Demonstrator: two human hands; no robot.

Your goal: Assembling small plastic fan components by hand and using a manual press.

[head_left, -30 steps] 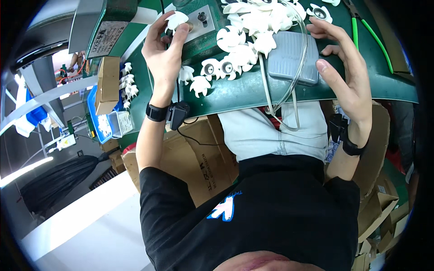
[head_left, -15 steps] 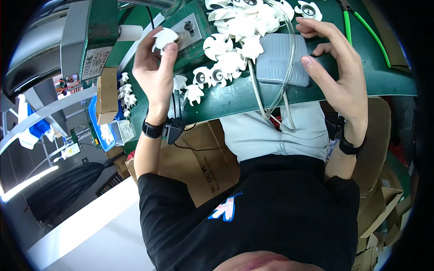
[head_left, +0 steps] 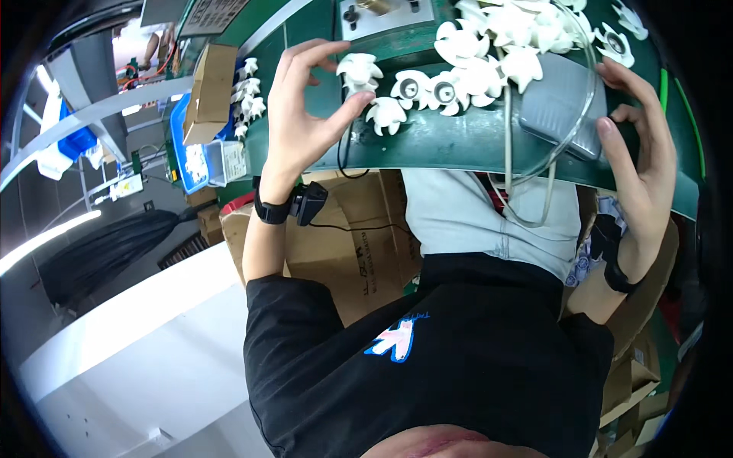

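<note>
Left hand point(head_left: 309, 114), fingers parted around a white impeller point(head_left: 360, 72) at the bench point(head_left: 447, 146), perhaps sparing its blades, contact unclear; right hand point(head_left: 645, 153), fingers loosely curled, unladen, beside grey pedal point(head_left: 551, 101); clustered impellers point(head_left: 513, 30) between, presumably for easy reach.

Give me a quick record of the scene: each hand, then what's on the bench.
Left hand: open around a white fan; contact unclear
Right hand: open, beside the grey pedal; no fan in it
Fan pile: on the green bench, left of and beyond the pedal
Steel plate: on a green block, cut off by the top edge
Blue tray: far left, beside a carton
</note>
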